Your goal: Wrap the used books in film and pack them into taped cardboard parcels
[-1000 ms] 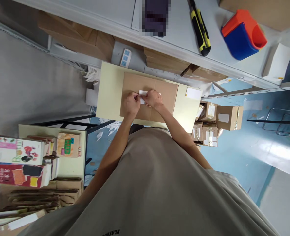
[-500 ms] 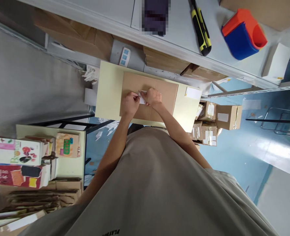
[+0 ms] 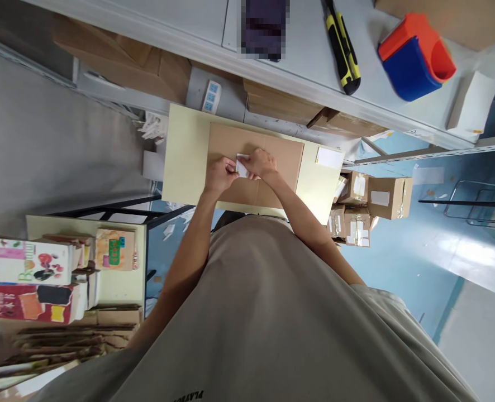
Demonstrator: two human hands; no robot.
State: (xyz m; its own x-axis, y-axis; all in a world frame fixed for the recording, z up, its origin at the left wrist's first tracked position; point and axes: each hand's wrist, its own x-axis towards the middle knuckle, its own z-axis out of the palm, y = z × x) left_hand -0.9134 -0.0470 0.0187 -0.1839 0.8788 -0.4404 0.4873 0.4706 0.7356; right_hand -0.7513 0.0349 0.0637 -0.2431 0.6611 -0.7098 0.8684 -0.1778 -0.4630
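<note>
A flat brown cardboard piece (image 3: 234,137) lies on the pale yellow tabletop (image 3: 184,151). Over its middle is a small white paper slip (image 3: 242,166), partly covered by my fingers. My left hand (image 3: 221,175) pinches the slip's left edge between thumb and fingers. From the other side my right hand (image 3: 261,163) is closed on the slip, its thumb lying across the paper. Whether the slip touches the cardboard I cannot tell. A white sheaf of paper (image 3: 330,158) with a yellow mark lies on the tabletop to the right.
On the grey shelf (image 3: 298,72) above are a utility knife (image 3: 343,50), an orange and blue tape dispenser (image 3: 415,58) and a white stack (image 3: 472,103). A power strip (image 3: 212,96) sits behind the tabletop. Books (image 3: 27,259) are piled left; taped boxes (image 3: 388,198) stand right.
My left fingers have shifted slightly left and more of the white slip shows between the hands. The right hand stays nearly in place.
</note>
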